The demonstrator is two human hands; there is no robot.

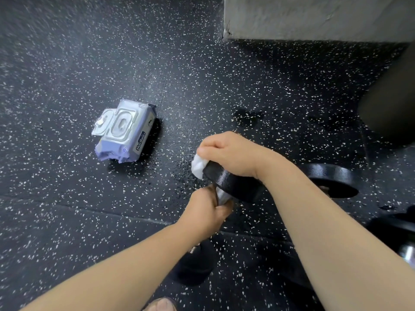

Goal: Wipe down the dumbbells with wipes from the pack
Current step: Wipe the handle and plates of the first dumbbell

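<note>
The wipes pack (125, 131) is lying flat on the speckled floor (67, 63), left of your hands and well apart from them. Its hard lid (103, 122) is hanging open toward the left, baring the oval opening; the sheets inside are not showing from this angle.

Counting what is showing: one pack, one loose wipe (198, 164) and one dumbbell (229, 178) in your hands. Two more black plates are sitting to the right, a far plate (332, 178) on the floor just past your right wrist and an edge plate (393, 227) at the frame's border with a chrome bar (407, 252) beside it (whether they are belonging to one dumbbell or two, I cannot tell).

The dumbbell you are working on is standing close to upright in front of you. Its long axis is running from the lower plate (195, 265) near your foot (161, 305) up and slightly rightward to the upper plate (238, 187). Your left grip (206, 209) is clenching round the knurled handle (221, 197) just under that upper plate. Your right grip (233, 153) is curling over the plate's top, pinching the white wipe against its far-left rim, with the wipe bunching out below your fingers.
</note>
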